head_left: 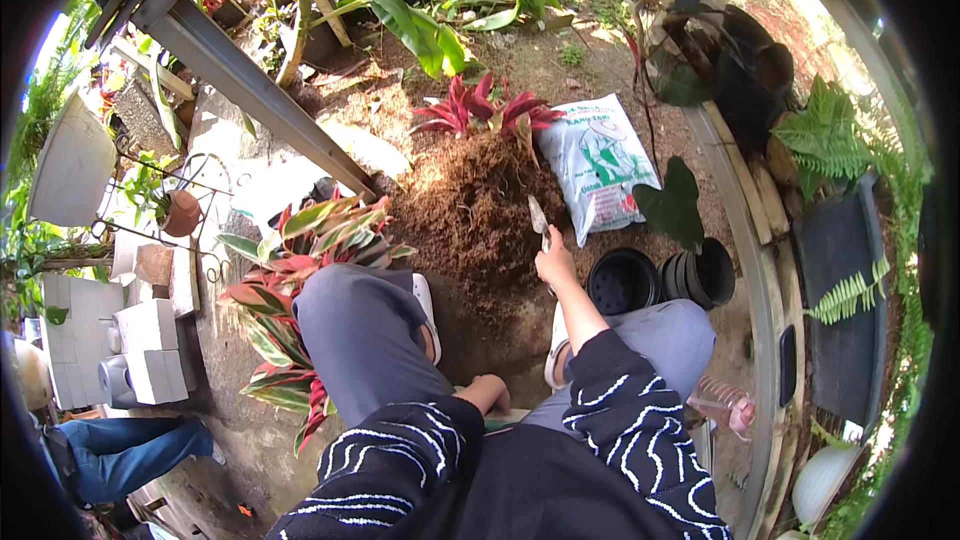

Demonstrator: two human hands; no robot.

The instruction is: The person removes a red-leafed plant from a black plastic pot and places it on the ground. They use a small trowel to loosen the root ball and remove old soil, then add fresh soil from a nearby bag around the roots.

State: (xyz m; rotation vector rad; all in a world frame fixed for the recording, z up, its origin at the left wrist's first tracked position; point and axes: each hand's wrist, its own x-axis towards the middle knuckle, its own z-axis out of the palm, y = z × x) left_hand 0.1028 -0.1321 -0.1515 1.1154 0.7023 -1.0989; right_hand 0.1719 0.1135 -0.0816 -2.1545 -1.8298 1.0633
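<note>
A garden trowel (pixel 537 216) is in my right hand (pixel 556 261), its blade at the right edge of a mound of brown fibrous potting soil (pixel 480 217). Red-leaved plants (pixel 480 109) lie or stand at the mound's far side. My left hand (pixel 491 392) hangs low between my knees, by a pale edge; whether it grips anything is hidden. Right of the mound lies a white printed plastic sack (pixel 600 165). Near my right knee are an open black plastic pot (pixel 622 281) and several nested black pots (pixel 701 275). Variegated red and green plants (pixel 289 315) spread beside my left knee.
A metal post (pixel 262 97) slants down at the upper left. A terracotta pot (pixel 181 213) hangs on a wire stand, near white blocks (pixel 154 352). Another person's legs in jeans (pixel 131 454) show at lower left. A phone (pixel 787 366) lies on the right ledge, near a pink bottle (pixel 724 406).
</note>
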